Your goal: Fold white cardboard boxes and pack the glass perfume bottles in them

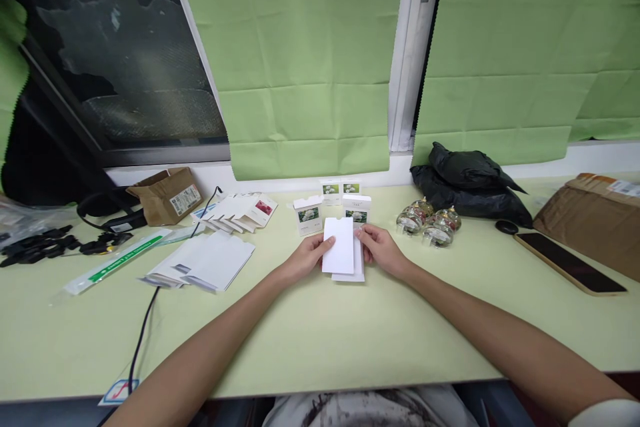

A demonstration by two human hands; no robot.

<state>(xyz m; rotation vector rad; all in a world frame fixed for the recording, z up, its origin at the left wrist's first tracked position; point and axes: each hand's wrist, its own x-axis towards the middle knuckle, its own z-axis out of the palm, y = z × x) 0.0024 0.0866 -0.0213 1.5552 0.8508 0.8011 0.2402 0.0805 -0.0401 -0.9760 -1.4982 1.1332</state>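
Note:
Both hands meet at the middle of the pale green table (310,340). My left hand (305,258) grips the left edge of a flat white card blank (340,245), held just above the table. My right hand (380,248) pinches the right edge of a second white blank (356,270) lying under the first. Just behind them stand small white boxes with flower pictures (309,214), two in front and two further back by the wall.
A fanned pile of flat white blanks (210,261) and a row of folded cartons (240,210) lie at the left, crossed by a black cable (143,333). Small glass jars (430,221), a black bag (465,180), a phone (567,261) and brown parcels (590,213) sit at the right.

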